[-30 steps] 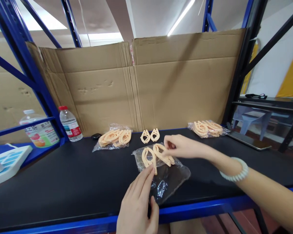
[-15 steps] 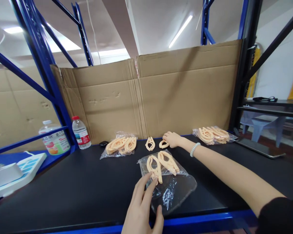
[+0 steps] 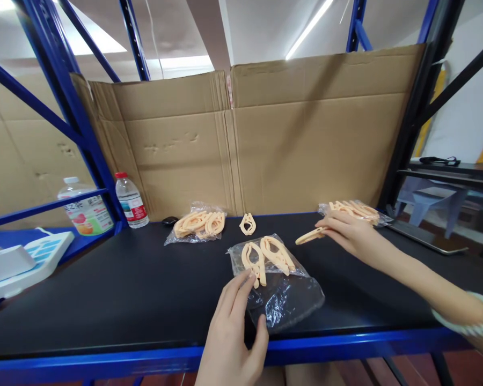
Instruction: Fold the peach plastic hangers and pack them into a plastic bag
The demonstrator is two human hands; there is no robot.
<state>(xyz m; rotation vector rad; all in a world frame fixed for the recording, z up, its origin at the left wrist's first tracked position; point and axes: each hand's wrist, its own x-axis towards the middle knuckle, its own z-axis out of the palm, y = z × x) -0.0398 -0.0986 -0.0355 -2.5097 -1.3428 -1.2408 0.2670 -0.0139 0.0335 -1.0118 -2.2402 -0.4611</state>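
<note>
My left hand (image 3: 233,332) rests flat on the near end of a clear plastic bag (image 3: 284,300), fingertips touching the peach plastic clips (image 3: 265,257) lying on the bag. My right hand (image 3: 348,230) pinches one peach clip (image 3: 309,236) and holds it just above the black shelf, to the right of the bag. One loose peach clip (image 3: 247,224) lies at the back by the cardboard. A bead bracelet sits on my right wrist.
A bagged bundle of clips (image 3: 197,224) lies at back left, another bag of clips (image 3: 356,210) at back right behind my right hand. Two drink bottles (image 3: 131,200) stand at left. A cardboard wall (image 3: 265,139) closes the back; blue rack posts flank the shelf.
My right hand picked up one of the two loose clips at the back and drew it right and toward me. The left hand stayed on the bag.
</note>
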